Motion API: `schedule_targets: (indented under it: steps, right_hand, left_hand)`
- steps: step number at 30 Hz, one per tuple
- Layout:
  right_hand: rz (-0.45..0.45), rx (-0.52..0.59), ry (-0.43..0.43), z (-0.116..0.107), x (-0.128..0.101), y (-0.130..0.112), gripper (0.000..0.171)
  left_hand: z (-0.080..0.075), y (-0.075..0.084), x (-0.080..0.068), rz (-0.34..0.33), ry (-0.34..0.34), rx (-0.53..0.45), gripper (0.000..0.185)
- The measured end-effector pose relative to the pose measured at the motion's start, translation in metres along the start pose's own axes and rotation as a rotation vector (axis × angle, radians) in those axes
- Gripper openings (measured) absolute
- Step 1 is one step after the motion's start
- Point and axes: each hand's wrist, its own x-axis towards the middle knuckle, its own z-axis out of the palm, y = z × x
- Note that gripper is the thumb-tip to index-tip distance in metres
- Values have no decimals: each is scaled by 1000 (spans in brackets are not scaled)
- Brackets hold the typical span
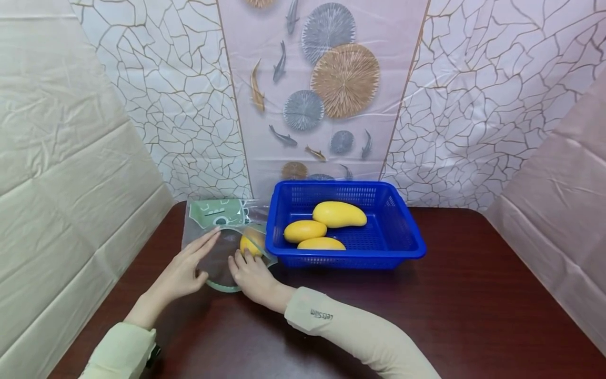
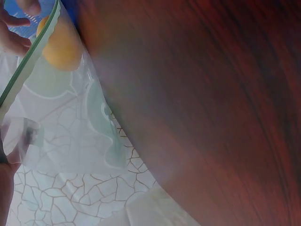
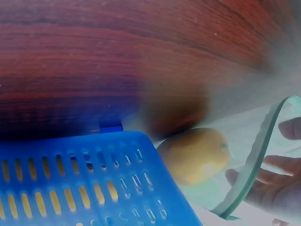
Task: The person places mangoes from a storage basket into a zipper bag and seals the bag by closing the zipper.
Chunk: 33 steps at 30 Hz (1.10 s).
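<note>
Because a single yellow mango [image 1: 248,243] lay just inside the right part of the mouth of the clear bag [image 1: 219,212], I read the scene from the right grip [image 1: 253,276], plainly nearer to it than the left. On my head feed the fruit sat at the far side of those fingertips, which seemed to touch its near end without wrapping round it; I took that grip as loosely opened, clasping nothing. My right wrist feed gave the long axis: it ran roughly outward from the fingers, one end towards them, though the plastic and the bag's green strip [image 3: 255,174] kept me from reading the angle exactly. I saw the left grip [image 1: 182,269] with fingers straight and thumb spread apart, at the left side of the mouth. Just right of the bag stood the blue basket [image 1: 345,253], holding three more mangoes [image 1: 339,215], on the dark red counter [image 1: 473,295]. To my mind, that fingertip-to-fruit line mattered most.
</note>
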Motion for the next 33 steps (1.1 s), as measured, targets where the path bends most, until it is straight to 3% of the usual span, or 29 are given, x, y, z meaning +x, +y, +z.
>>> schedule_targets:
  steps: [8, 13, 21, 33]
  right_hand:
    - [-33, 31, 77, -2, -5, 5, 34]
    - [-48, 157, 114, -7, -9, 9, 31]
    - [-67, 347, 85, -18, -18, 20, 33]
    - [-114, 371, 135, -29, -37, 29, 31]
  left_hand:
    - [-1, -1, 0, -17, -15, -1, 96]
    - [-2, -1, -1, -16, -15, 7, 94]
    - [-2, -2, -1, -15, -12, -5, 97]
    - [-2, -3, -1, -16, -6, -42, 96]
